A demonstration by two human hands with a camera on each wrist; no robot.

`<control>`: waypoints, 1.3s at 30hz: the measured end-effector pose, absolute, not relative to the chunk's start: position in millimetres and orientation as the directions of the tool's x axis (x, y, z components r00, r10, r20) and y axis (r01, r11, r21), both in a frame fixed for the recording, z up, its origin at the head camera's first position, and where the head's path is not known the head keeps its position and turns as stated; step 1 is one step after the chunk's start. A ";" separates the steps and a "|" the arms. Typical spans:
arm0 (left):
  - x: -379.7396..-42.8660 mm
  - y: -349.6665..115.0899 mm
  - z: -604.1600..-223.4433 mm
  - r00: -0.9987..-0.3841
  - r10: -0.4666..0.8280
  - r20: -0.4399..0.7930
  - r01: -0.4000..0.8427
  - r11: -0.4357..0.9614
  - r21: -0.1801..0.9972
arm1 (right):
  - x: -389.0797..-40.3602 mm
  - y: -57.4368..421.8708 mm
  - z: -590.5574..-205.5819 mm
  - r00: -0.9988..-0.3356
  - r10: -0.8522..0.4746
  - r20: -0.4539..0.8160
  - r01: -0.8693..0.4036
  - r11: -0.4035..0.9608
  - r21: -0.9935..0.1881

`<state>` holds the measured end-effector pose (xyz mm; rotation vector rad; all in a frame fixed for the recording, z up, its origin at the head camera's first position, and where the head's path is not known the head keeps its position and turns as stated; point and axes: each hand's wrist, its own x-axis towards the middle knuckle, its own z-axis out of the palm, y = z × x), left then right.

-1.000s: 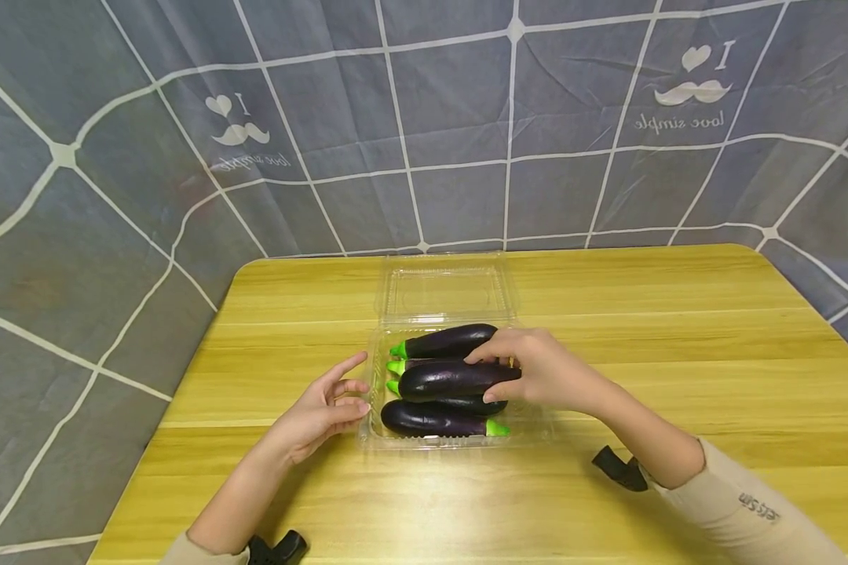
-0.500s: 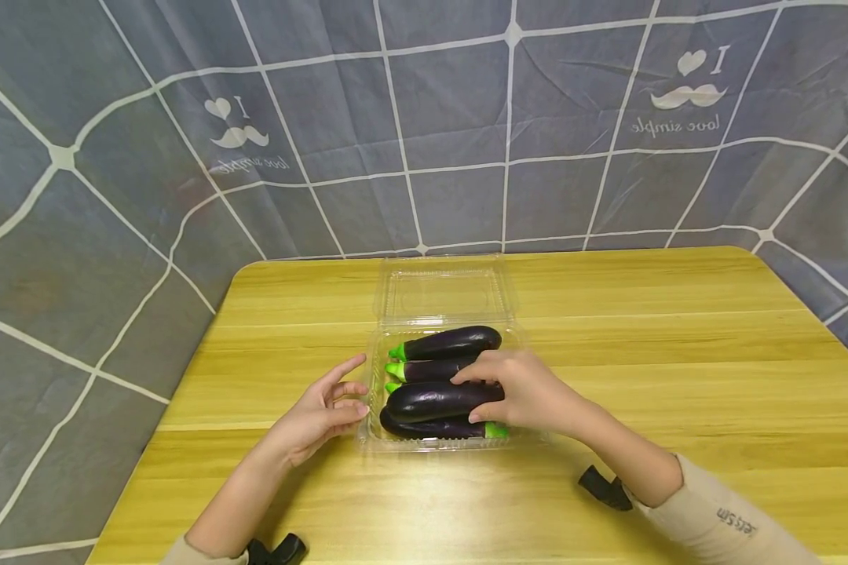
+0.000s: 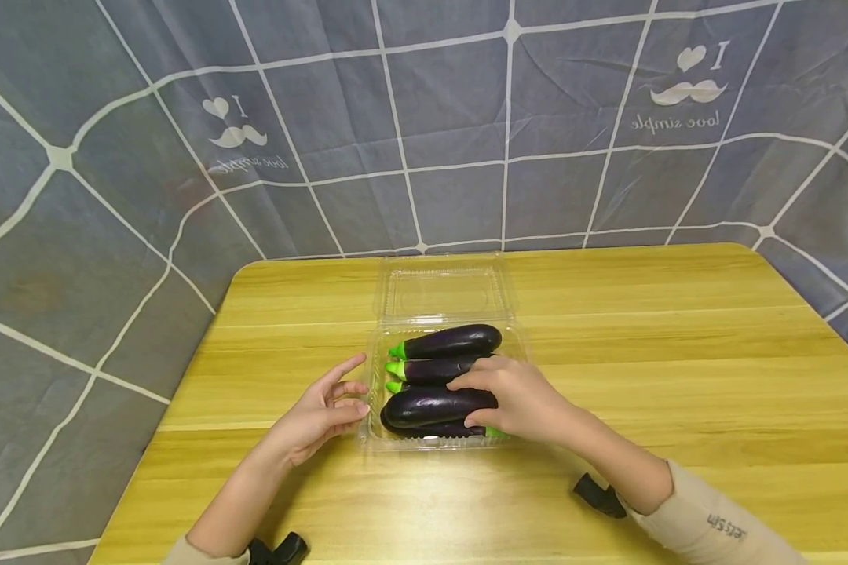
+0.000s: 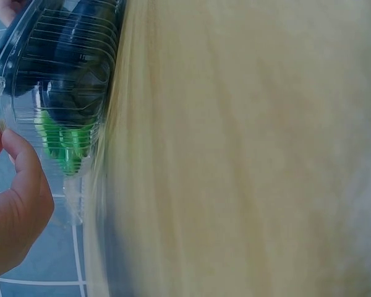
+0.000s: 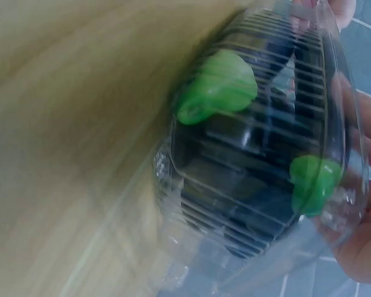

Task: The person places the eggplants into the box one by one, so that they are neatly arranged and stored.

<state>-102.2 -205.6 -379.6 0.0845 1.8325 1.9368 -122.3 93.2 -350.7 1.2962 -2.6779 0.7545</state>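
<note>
A clear plastic clamshell container (image 3: 370, 377) holds several dark purple eggplants with green stem ends. My right hand (image 3: 519, 396) grips one eggplant (image 3: 427, 408) by its right end, thumb on the near side and fingers on the far side. This eggplant lies over the front eggplant (image 3: 424, 431), partly covering it. Behind are the back eggplant (image 3: 459, 340) and another eggplant (image 3: 424, 370), its right end hidden by my hand. My left hand (image 3: 321, 412) stays at the container's left side, fingers loosely extended, fingertips right at the rim (image 4: 6, 114).
The container's lid (image 3: 445, 292) lies folded back towards the far edge of the wooden table (image 3: 643, 314). A grey curtain (image 3: 452, 141) with white lines hangs behind the table. A black wrist mount (image 3: 598, 494) sits under my right forearm.
My right hand has moved left and towards me with the eggplant, from the middle of the row to over the front eggplant. My left hand has stayed in place.
</note>
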 end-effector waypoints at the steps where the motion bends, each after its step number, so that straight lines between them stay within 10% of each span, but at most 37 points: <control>1: -102.5 -205.4 -379.5 -0.888 0.371 -0.270 -0.292 -0.001 0.957 | -122.1 92.7 -351.6 -0.639 -0.718 0.277 -0.758 0.526 -0.386; 39: -104.7 -205.7 -379.6 -0.887 0.373 -0.272 -0.299 -0.015 0.954 | -120.1 98.5 -357.8 -0.664 -0.699 0.264 -0.725 0.518 -0.454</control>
